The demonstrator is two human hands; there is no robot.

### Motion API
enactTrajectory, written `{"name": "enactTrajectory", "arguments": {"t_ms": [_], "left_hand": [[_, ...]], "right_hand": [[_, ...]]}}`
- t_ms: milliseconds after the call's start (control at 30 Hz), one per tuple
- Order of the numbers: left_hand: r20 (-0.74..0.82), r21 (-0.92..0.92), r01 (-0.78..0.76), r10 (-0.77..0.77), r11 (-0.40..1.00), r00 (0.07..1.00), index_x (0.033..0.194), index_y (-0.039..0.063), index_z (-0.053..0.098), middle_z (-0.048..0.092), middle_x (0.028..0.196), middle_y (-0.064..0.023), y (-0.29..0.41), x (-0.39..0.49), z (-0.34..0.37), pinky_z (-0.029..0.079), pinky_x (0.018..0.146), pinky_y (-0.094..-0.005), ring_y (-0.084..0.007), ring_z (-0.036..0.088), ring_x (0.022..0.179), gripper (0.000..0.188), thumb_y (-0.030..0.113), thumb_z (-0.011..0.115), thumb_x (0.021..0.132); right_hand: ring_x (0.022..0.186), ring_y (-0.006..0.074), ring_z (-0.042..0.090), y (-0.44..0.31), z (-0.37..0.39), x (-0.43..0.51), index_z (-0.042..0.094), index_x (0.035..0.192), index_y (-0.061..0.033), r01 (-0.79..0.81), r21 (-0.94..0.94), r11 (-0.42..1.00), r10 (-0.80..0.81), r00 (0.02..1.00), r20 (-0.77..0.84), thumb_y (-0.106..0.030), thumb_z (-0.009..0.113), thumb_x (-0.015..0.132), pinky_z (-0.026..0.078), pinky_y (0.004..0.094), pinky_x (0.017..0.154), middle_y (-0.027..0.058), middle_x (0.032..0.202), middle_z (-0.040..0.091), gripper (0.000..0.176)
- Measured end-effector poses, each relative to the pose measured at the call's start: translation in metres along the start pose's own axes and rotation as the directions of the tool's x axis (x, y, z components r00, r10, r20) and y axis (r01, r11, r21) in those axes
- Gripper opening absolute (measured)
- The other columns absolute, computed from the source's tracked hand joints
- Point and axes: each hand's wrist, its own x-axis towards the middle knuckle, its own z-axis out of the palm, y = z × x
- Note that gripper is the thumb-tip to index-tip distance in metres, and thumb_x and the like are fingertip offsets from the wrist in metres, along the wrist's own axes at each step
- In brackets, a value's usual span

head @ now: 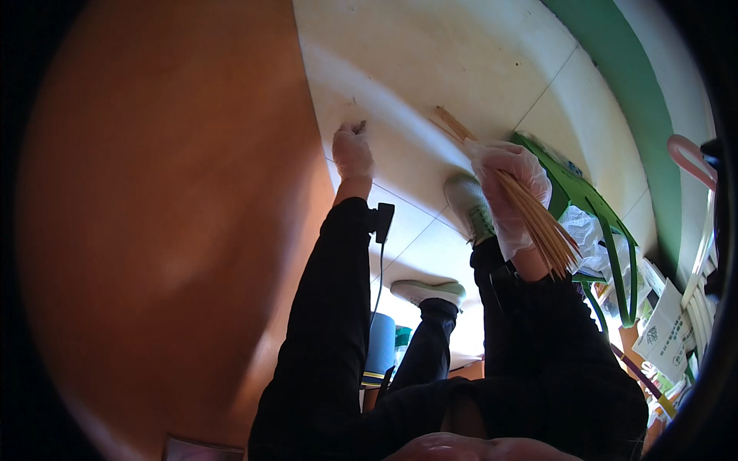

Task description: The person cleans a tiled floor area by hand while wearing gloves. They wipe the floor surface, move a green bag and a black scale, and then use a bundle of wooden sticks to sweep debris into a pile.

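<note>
My right hand [510,167], in a thin clear plastic glove, is closed around a bundle of thin wooden sticks [536,225]. Their near ends fan out beside my wrist, while a few far ends poke past my fingers. Low over the tiled floor [415,52], my left hand [353,152], gloved the same way, pinches a small dark scrap [360,127] that is too small to identify. Black sleeves cover both arms, and a small black device [383,222] with a cable is strapped to my left forearm.
A brown smooth panel or tabletop [173,173] fills the left side. Close to my right arm stands a green bag [576,190] with white crumpled paper [582,230]. Light shoes [470,204] are on the floor. A pink curved handle [683,150] is at the far right.
</note>
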Motion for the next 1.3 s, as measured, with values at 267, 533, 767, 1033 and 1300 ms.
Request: {"name": "enactTrajectory", "arguments": {"t_ms": [267, 533, 767, 1033, 1300], "left_hand": [[-0.019, 0.171, -0.146, 0.151, 0.974, 0.988, 0.091, -0.001, 0.064, 0.067, 0.093, -0.0210, 0.032, 0.037, -0.007, 0.050, 0.078, -0.0416, -0.0359, 0.065, 0.086, 0.016, 0.015, 0.068, 0.089], [-0.034, 0.154, -0.204, 0.211, 0.967, 0.977, 0.093, -0.001, 0.065, 0.069, 0.095, -0.0214, 0.036, 0.053, 0.000, 0.052, 0.082, -0.0403, -0.0381, 0.066, 0.090, 0.013, 0.010, 0.066, 0.087], [0.007, 0.404, -0.257, 0.277, 0.878, 0.961, 0.093, 0.000, 0.065, 0.068, 0.089, -0.0177, 0.030, 0.060, 0.001, 0.051, 0.072, -0.0360, -0.0303, 0.065, 0.077, 0.009, 0.008, 0.064, 0.090], [0.348, -0.645, 0.393, -0.206, 0.655, 0.915, 0.090, 0.004, 0.056, 0.046, 0.067, -0.0001, 0.041, -0.002, -0.023, 0.033, 0.055, -0.0261, -0.0107, 0.042, 0.060, 0.011, 0.010, 0.058, 0.099], [0.448, -0.698, 0.539, -0.299, 0.472, 0.843, 0.082, 0.007, 0.050, 0.043, 0.068, -0.0004, 0.018, -0.055, -0.008, 0.030, 0.054, -0.0255, -0.0112, 0.039, 0.058, 0.018, 0.006, 0.053, 0.100]], "right_hand": [[0.088, 0.0229, 0.067, 0.002, -0.004, 0.009, 0.070, 0.097, -0.0063, 0.069, -0.233, 0.970, -0.060, 0.997, 0.046, -0.005, 0.074, 0.083, 0.051, 0.0312, 0.078, 0.0102, 0.098, 0.070, 0.014], [0.092, 0.0236, 0.067, 0.004, -0.004, 0.005, 0.069, 0.098, -0.0029, -0.072, -0.056, 0.996, 0.073, 0.997, 0.023, -0.006, 0.073, 0.085, 0.051, 0.0317, 0.080, 0.0144, 0.104, 0.070, 0.014], [0.093, 0.0229, 0.065, 0.008, -0.009, 0.011, 0.069, 0.098, -0.0011, -0.030, -0.022, 0.999, 0.032, 0.997, 0.067, -0.004, 0.070, 0.087, 0.051, 0.0318, 0.082, 0.0156, 0.105, 0.071, 0.011], [0.089, 0.0213, 0.064, 0.004, -0.015, 0.015, 0.068, 0.096, -0.0013, -0.016, -0.076, 0.997, 0.019, 0.999, 0.042, -0.001, 0.070, 0.085, 0.050, 0.0314, 0.081, 0.0124, 0.099, 0.069, 0.010], [0.084, 0.0185, 0.063, -0.008, -0.016, 0.009, 0.069, 0.093, -0.0035, -0.059, 0.020, 0.998, 0.060, 0.998, -0.007, 0.001, 0.073, 0.084, 0.050, 0.0292, 0.076, 0.0073, 0.092, 0.067, 0.011]]}}
